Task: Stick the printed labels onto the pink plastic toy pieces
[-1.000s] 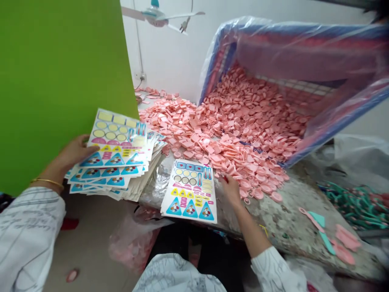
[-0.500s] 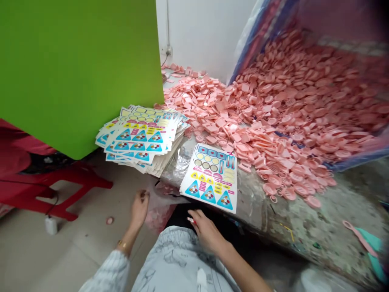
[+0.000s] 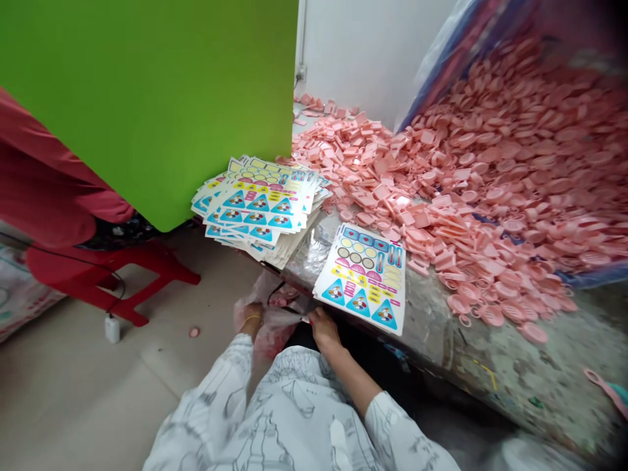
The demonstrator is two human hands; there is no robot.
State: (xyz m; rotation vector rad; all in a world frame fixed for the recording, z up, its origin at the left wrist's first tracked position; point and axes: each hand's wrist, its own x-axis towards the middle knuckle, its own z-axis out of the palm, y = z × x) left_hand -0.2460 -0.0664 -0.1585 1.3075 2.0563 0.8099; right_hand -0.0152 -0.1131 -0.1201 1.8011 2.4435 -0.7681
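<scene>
The clear plastic bag [image 3: 269,298] hangs below the table's near edge, just left of the near stack of sticker sheets [image 3: 360,278], with pink pieces inside. The right hand [image 3: 324,329] is curled nearly closed, apparently pinching the bag's right side; the left hand [image 3: 251,315] is at its left side, but its fingers are too blurred to tell their grip. Working it well probably means spreading the thin film evenly, without tugging, and keeping elbows off the sheets.
</scene>
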